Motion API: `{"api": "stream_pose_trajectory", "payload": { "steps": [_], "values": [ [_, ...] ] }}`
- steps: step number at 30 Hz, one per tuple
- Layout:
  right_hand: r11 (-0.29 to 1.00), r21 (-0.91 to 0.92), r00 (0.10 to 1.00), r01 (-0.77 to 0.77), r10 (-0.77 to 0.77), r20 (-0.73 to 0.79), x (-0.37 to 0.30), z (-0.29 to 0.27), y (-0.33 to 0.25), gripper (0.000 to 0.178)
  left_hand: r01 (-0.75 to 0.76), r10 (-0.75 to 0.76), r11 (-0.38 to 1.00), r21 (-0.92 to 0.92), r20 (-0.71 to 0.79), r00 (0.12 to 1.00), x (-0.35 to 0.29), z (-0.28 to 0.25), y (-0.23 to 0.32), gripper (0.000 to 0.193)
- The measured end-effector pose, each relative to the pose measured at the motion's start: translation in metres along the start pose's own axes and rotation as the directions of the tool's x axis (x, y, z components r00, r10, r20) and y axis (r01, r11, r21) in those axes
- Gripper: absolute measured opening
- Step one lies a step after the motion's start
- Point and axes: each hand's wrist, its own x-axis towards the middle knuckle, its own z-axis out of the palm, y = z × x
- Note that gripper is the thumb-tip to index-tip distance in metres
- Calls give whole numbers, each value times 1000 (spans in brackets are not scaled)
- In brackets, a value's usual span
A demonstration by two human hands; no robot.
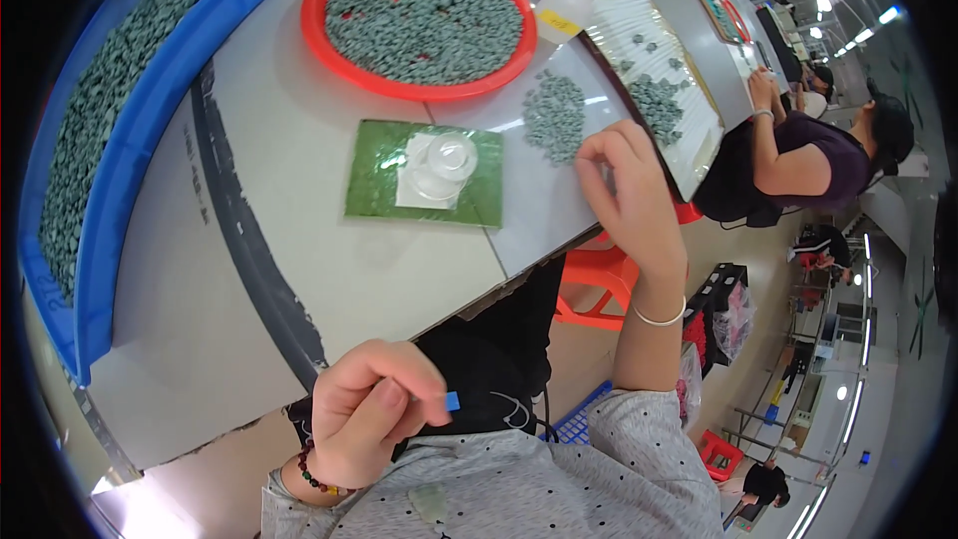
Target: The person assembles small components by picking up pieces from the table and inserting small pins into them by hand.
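Observation:
Above my lap, my left hand (374, 404) is closed with thumb and fingers pressed together. A small blue piece (452, 401) sticks out at its fingertips; the rest of it is hidden. My right hand (631, 190) is raised by the table edge, thumb and forefinger curled together in a pinch. Whatever it may hold is too small to make out. Just beyond it lies a loose pile of small grey-green pieces (554, 115). Left of that hand, a green mat (374, 175) carries a white paper square and a clear round plastic dish (451, 157).
A red round tray (314, 30) full of grey-green pieces stands at the back. A long blue bin (95, 309) of similar pieces lies at left. Beyond my right hand is a shallow white-lined tray (699, 145) with more pieces. Another person (798, 160) sits at right.

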Motion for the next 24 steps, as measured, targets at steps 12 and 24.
{"api": "stream_pose_trajectory", "payload": {
  "steps": [12,24],
  "values": [
    [839,393,919,377,-284,-275,-37,19,-132,12,-173,446,336,926,6,895,-5,19,-11,31],
    [692,618,922,374,-208,-325,-50,15,-128,12,-229,393,344,911,82,916,-5,29,-4,29]
  ]
}}
